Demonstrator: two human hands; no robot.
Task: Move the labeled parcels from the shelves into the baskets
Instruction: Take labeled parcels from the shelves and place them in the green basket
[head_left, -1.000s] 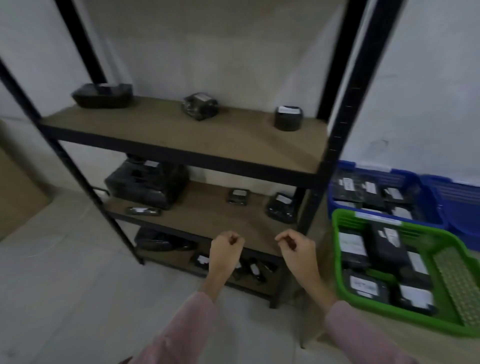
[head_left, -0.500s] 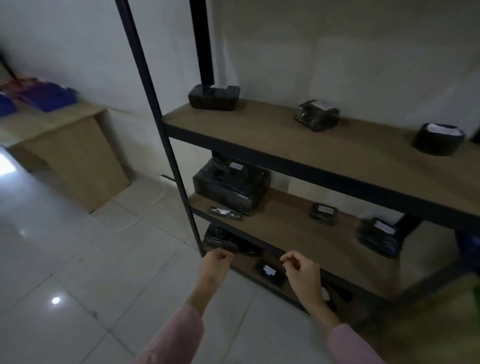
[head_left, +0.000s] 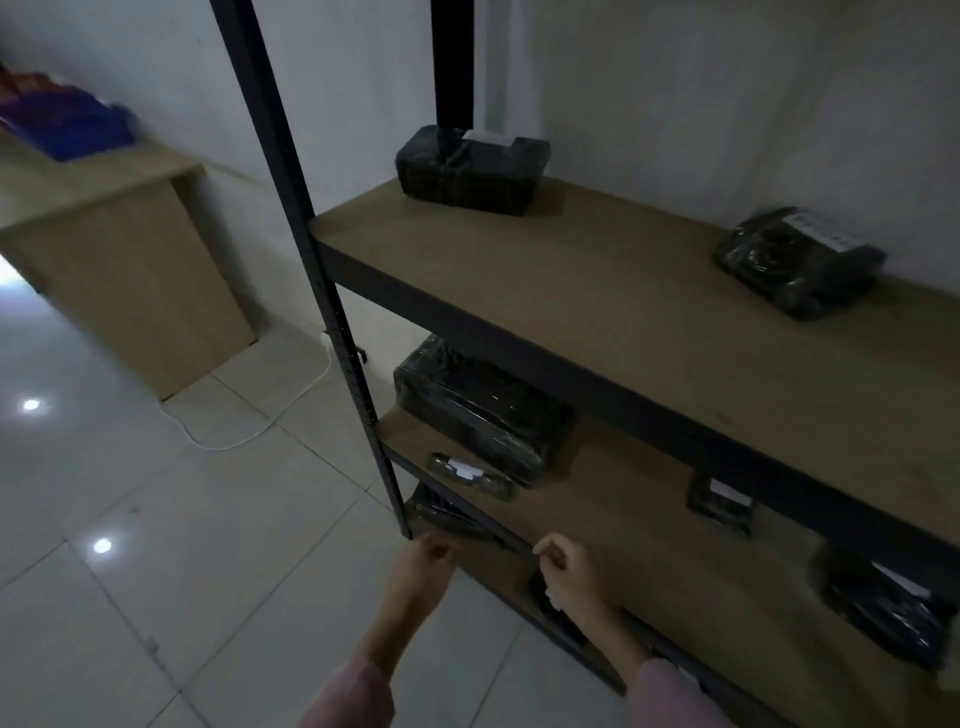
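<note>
Left hand (head_left: 423, 564) and right hand (head_left: 566, 569), fingers curled in and holding nothing, hover low before the shelves (head_left: 597, 291), probably poised to reach for the labeled parcels (head_left: 470, 169) on the upper and middle boards.

The black-framed shelf unit (head_left: 332, 312) carries brown boards. On the top shelf (head_left: 597, 291), a boxy black parcel (head_left: 470, 169) with a white label sits at ten o'clock against the rear upright. A film-wrapped parcel (head_left: 797, 260) lies well apart from it at three o'clock.

On the middle shelf (head_left: 623, 509), a large wrapped parcel (head_left: 483, 410) sits at nine o'clock, with a slim parcel (head_left: 470, 475) just beside its front. A small labeled parcel (head_left: 719, 506) lies near twelve o'clock and a dark parcel (head_left: 883, 613) at four o'clock.

The bottom shelf (head_left: 498, 569) holds a dim parcel (head_left: 449, 517).

At the unit's nine o'clock, a white cable (head_left: 234, 441) lies on the tiled floor (head_left: 208, 571). At ten o'clock, a wooden worktop (head_left: 78, 197) bears a blurred blue basket (head_left: 72, 130).
</note>
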